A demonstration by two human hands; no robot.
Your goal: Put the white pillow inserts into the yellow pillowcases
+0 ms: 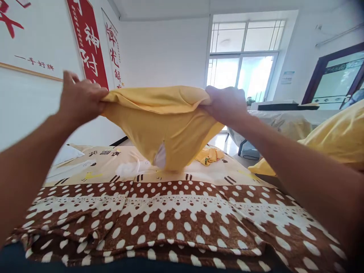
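Observation:
A yellow garment (170, 121), its exact kind unclear, hangs stretched in the air above the bed. My left hand (81, 96) is closed on its upper left corner, and my right hand (227, 104) grips the upper right corner. Between them the top edge runs nearly level and is folded over. The lower part narrows and sags toward the middle, where a white patch (160, 156) shows through an opening. Below lies a brown and cream blanket (176, 218) with white dots. Another small yellow cloth item (209, 155) rests crumpled on it, partly behind the hanging garment.
White fabric (68, 154) lies at the blanket's far left. On the right is a heap of yellow cloth (338, 136), close to my right forearm. Behind it stands a plastic-covered table (267, 119) with a dark flat object (278, 107) on top. Banners (89, 41) hang on the left wall.

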